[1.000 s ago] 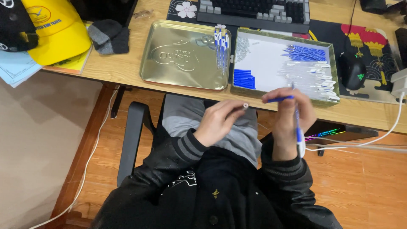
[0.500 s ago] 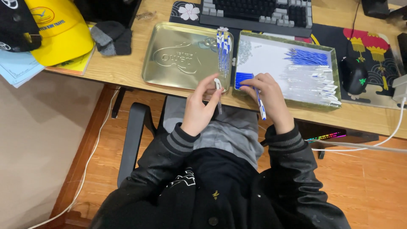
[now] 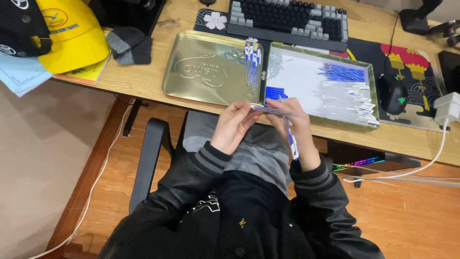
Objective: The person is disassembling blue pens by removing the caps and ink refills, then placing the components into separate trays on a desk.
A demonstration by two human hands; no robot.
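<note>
Since half a second ago the two hands have been drawn closer together over the lap, just below the desk edge, and a thin clear tube (image 3: pixel 274 111) — apparently a pen barrel — is now bridged between them, where earlier each hand was held a little apart with its own piece. The left hand (image 3: pixel 233 127) is closed lightly on the tube's near end; the right hand (image 3: pixel 298 128) is pinched on its other end, and a blue-and-white pen (image 3: pixel 290 139) is also tucked along the right palm, pointing down toward the sleeve. By this the work appears to be at a joining stage, with parts being fitted into the barrel rather than fetched. Just beyond the hands an open box tray (image 3: pixel 372 98) is seen, with a dull green rim and a white lining, in which slim blue pieces and pale translucent ones are laid in loose rows. Beside it lies a shallow gold metal lid (image 3: pixel 201 72), glossy and embossed, with a small bundle of finished pens (image 3: pixel 252 60) resting on its right edge. The wooden desk (image 3: pixel 143 81) is matte and pale; a keyboard (image 3: pixel 287 19) and a black mouse (image 3: pixel 393 93) are set further back.
</note>
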